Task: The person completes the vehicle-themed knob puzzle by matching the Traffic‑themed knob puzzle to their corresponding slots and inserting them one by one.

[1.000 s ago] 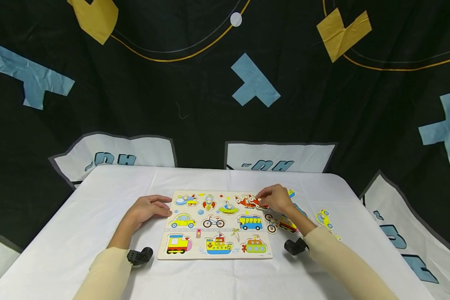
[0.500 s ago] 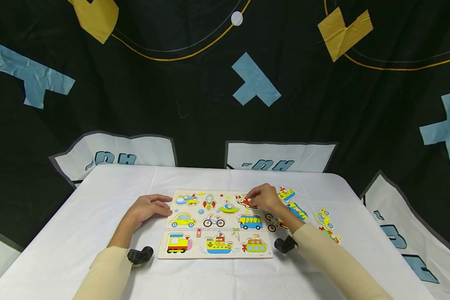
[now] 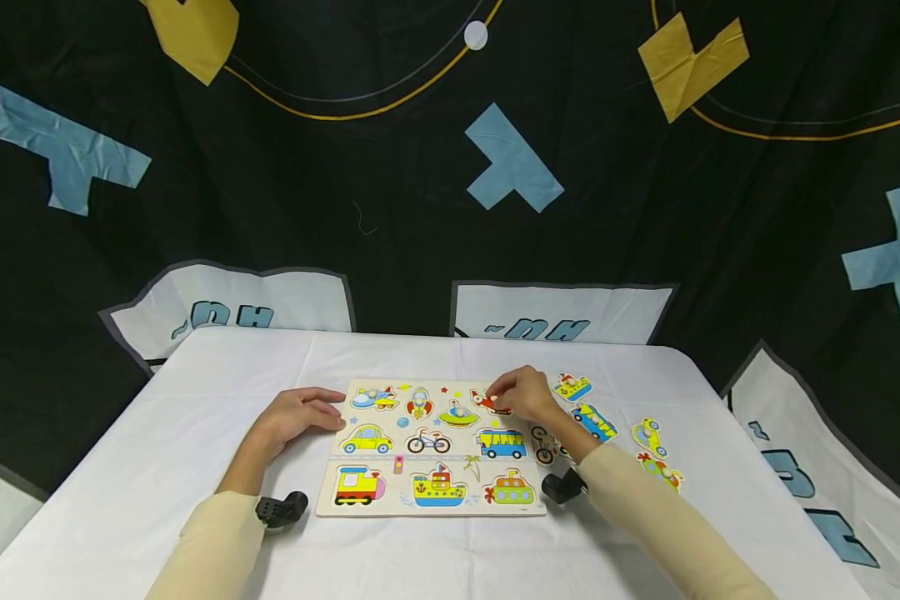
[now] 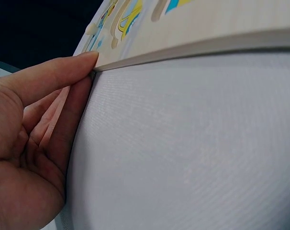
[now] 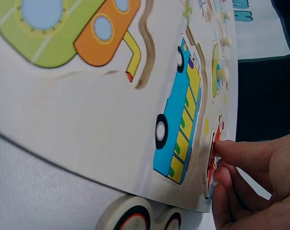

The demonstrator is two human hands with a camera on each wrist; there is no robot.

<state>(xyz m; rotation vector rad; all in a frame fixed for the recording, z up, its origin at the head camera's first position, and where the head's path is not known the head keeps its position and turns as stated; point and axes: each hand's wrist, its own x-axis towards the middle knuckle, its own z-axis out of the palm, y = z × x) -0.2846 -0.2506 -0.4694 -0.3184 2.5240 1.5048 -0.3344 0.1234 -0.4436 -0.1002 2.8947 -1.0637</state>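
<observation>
A wooden vehicle puzzle board [image 3: 392, 503] lies on the white table. My left hand [image 3: 296, 417] pinches its left edge, the thumb [image 4: 83, 66] on top at the rim and a finger against the side. My right hand [image 3: 527, 395] pinches a red helicopter puzzle piece [image 5: 211, 163] at the helicopter recess in the board's upper right; fingers cover part of it, so I cannot tell if it sits flush. An airplane piece [image 3: 375, 399], a rocket piece [image 3: 419, 403] and a UFO piece [image 3: 458, 414] sit in the top row. Below them, a bus picture [image 5: 178, 124] shows in its recess.
Right of the board lie a loose ship piece [image 3: 572, 387], bus piece [image 3: 594, 422], car piece [image 3: 649, 437] and submarine piece [image 3: 659, 472]. A bicycle piece [image 3: 543, 446] touches or nearly touches the board's right edge, partly behind my wrist. A dark curtain [image 3: 390, 225] hangs behind the table.
My right hand has moved left with the helicopter piece, from the board's right edge onto the helicopter recess. The loose ship, bus and submarine pieces have come into fuller view. My left hand stays put.
</observation>
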